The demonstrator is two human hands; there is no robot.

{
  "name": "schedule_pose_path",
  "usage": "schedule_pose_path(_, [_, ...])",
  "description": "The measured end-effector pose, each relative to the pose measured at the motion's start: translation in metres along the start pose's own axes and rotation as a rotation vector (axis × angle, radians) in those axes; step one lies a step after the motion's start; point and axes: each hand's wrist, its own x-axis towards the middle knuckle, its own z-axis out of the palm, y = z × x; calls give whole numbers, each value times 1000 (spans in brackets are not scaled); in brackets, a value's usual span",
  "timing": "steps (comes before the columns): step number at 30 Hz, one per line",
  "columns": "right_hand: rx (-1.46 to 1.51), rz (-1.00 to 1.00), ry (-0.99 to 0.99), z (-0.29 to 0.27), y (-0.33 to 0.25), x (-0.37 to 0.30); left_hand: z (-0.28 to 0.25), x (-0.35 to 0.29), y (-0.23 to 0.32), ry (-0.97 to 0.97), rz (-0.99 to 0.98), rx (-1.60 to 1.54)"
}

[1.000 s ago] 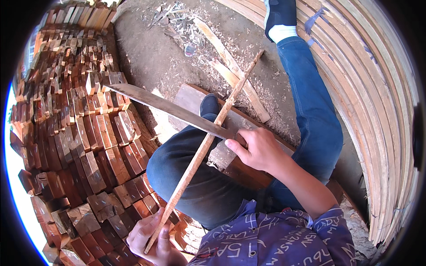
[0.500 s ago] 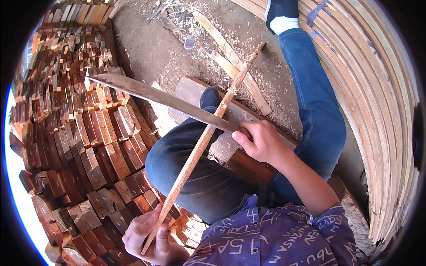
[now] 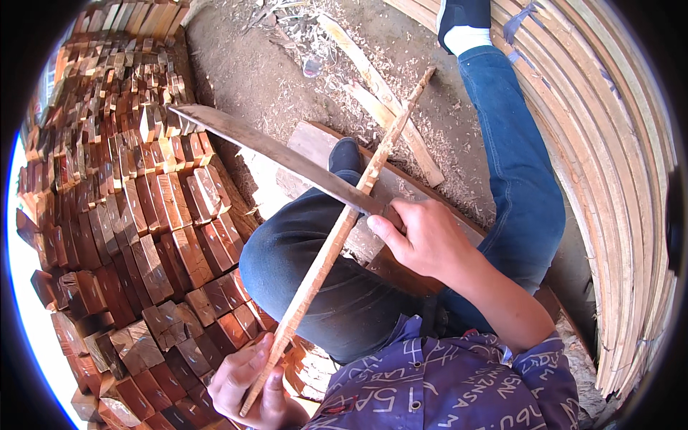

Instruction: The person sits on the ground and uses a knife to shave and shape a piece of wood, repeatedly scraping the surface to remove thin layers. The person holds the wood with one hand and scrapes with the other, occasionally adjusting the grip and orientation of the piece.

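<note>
Close to my body at the lower left, my left hand (image 3: 251, 383) is closed round the near end of a long, thin wooden stick (image 3: 315, 276). The stick slants up and away to the right, across my bent leg, with rough cut marks along its far part. My right hand (image 3: 426, 236) grips the short handle of a machete (image 3: 276, 153). Its long, dull blade points to the upper left and crosses over the stick just ahead of the handle. Whether the edge touches the wood there I cannot tell.
Stacked wooden blocks (image 3: 165, 265) fill the left side. Long bent planks (image 3: 573, 136) stand along the right. A wooden board (image 3: 308, 143) lies by my foot, with split pieces (image 3: 373, 79) and shavings on the dirt floor beyond it. My legs flank the work.
The machete's blade tip has swung slightly right and toward the stick. My left hand and the stick's near end have shifted a little right, partly with the whole view.
</note>
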Motion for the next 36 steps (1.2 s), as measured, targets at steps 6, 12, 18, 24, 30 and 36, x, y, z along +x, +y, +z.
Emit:
schedule_pose_path(6, [-138, 114, 139, -10, 47, 19, -1, 4, -3, -9, 8, 16])
schedule_pose_path(12, [-117, -50, 127, -14, 30, -11, -2, 9, -8, 20, 42, -34])
schedule_pose_path(18, [-216, 65, 150, -6, 59, 17, 0, 4, -15, 55, 12, -58])
schedule_pose_path(24, [-21, -52, 119, 7, 41, -2, -1, 1, -16, 141, -44, -36])
schedule_pose_path(30, [-11, -63, 123, 22, 42, 19, 4, 5, -15, 339, -211, -118])
schedule_pose_path(36, [182, -38, 55, 27, 21, 10, -1, -5, -12, 228, -247, -232])
